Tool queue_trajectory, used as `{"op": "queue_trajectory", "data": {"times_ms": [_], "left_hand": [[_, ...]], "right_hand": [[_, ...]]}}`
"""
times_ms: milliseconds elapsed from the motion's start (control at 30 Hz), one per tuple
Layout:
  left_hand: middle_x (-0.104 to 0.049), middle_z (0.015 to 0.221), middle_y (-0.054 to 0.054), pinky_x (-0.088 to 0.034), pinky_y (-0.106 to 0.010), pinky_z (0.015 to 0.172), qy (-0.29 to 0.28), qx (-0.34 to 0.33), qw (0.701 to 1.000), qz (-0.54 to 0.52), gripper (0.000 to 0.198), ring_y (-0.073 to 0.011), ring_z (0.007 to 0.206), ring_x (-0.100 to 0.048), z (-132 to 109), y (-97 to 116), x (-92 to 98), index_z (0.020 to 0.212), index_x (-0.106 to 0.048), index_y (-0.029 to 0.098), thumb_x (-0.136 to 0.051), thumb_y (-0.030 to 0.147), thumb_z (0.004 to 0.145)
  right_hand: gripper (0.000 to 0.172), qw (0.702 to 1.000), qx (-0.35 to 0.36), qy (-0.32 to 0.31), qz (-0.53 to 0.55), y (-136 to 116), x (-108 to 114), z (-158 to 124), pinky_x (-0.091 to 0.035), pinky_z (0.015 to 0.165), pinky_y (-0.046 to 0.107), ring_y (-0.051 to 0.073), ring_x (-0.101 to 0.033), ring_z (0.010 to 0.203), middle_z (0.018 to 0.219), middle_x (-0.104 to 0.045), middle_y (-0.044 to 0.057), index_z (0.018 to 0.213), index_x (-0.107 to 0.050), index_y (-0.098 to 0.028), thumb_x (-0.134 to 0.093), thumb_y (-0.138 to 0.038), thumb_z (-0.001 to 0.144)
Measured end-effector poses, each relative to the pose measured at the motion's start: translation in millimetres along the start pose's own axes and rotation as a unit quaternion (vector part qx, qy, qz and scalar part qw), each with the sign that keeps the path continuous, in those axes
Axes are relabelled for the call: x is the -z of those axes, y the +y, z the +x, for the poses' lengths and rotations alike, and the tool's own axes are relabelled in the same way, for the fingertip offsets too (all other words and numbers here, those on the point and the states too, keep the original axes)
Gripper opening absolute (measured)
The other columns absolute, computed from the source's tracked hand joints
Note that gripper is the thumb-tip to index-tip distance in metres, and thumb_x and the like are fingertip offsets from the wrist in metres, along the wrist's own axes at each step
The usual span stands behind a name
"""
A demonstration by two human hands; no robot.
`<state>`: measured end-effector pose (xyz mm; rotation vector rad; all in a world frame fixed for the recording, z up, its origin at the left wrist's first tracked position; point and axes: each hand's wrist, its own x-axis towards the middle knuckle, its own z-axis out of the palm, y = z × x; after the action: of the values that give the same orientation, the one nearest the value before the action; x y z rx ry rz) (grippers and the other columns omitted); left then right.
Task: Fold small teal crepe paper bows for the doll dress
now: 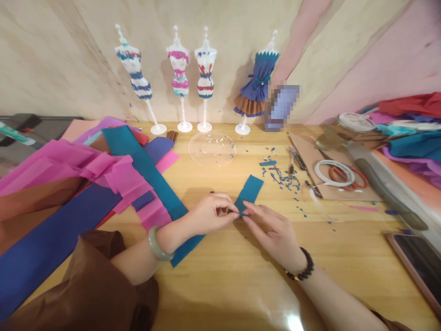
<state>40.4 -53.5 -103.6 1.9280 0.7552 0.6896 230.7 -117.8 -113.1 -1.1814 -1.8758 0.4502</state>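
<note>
Between my two hands is a short teal strip of crepe paper (250, 189), its near end pinched at the fingertips. My left hand (215, 212), with a pale bangle at the wrist, closes thumb and finger on that end. From the other side my right hand (268, 224), wearing a dark bead bracelet, pinches the same end. The paper there looks narrow and gathered, though the fingers partly cover it. Under my left forearm lies a long teal paper strip (153, 177). Small teal and blue paper scraps (284, 179) are scattered beyond my right hand.
Several white mini mannequins (206, 69) stand along the wall; one wears a blue and brown paper dress (258, 85). A clear round dish (212, 161) holds tiny beads. Pink paper (113, 172) is heaped left. Tape rolls (334, 174), a cutter (298, 157) and a phone (418, 262) lie right.
</note>
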Motion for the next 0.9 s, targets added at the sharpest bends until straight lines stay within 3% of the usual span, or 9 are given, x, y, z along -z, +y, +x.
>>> {"op": "queue_trajectory", "data": {"times_ms": [233,433,667,900], "left_hand": [[-0.064,0.074,-0.004,-0.044,-0.025,0.065,0.009,-0.048,0.998,0.030,0.014,-0.0127,0.067,-0.058,-0.3,-1.9,-1.9,0.080,-0.072,0.015,-0.059,0.020,0.083],[-0.062,0.071,-0.003,-0.042,-0.024,0.061,0.016,0.000,1.000,0.014,0.011,-0.0117,0.064,-0.054,1.7,-0.4,0.2,0.074,-0.069,0.015,-0.062,0.020,0.080],[-0.061,0.071,-0.002,-0.043,-0.024,0.064,0.006,0.010,1.000,-0.005,0.010,-0.0119,0.066,-0.055,3.1,-1.8,0.0,0.072,-0.068,0.015,-0.062,0.020,0.079],[-0.068,0.078,-0.004,-0.047,-0.023,0.066,0.018,0.093,0.989,-0.116,0.010,-0.0139,0.073,-0.061,2.4,-5.1,-1.1,0.071,-0.067,0.015,-0.070,0.024,0.073]], "right_hand": [[0.031,1.000,-0.024,0.003,0.006,0.1,-0.7,-0.2,-0.057,0.080,0.031,0.017,-0.070,0.082,0.091,-0.073,0.004,0.117,-0.062,-0.024,-0.058,-0.019,0.087],[0.017,0.998,-0.065,0.019,0.005,-2.6,2.1,3.1,-0.058,0.076,0.031,0.018,-0.070,0.078,0.087,-0.074,0.004,0.102,-0.067,-0.024,-0.058,-0.022,0.087],[0.016,0.999,-0.044,0.009,0.022,-4.7,-0.4,4.4,-0.058,0.076,0.033,0.019,-0.070,0.082,0.092,-0.074,0.005,0.098,-0.068,-0.024,-0.059,-0.020,0.085],[0.014,0.996,-0.077,0.021,0.030,-5.7,0.3,4.2,-0.059,0.075,0.033,0.019,-0.071,0.078,0.090,-0.076,0.004,0.093,-0.070,-0.025,-0.060,-0.022,0.084]]}}
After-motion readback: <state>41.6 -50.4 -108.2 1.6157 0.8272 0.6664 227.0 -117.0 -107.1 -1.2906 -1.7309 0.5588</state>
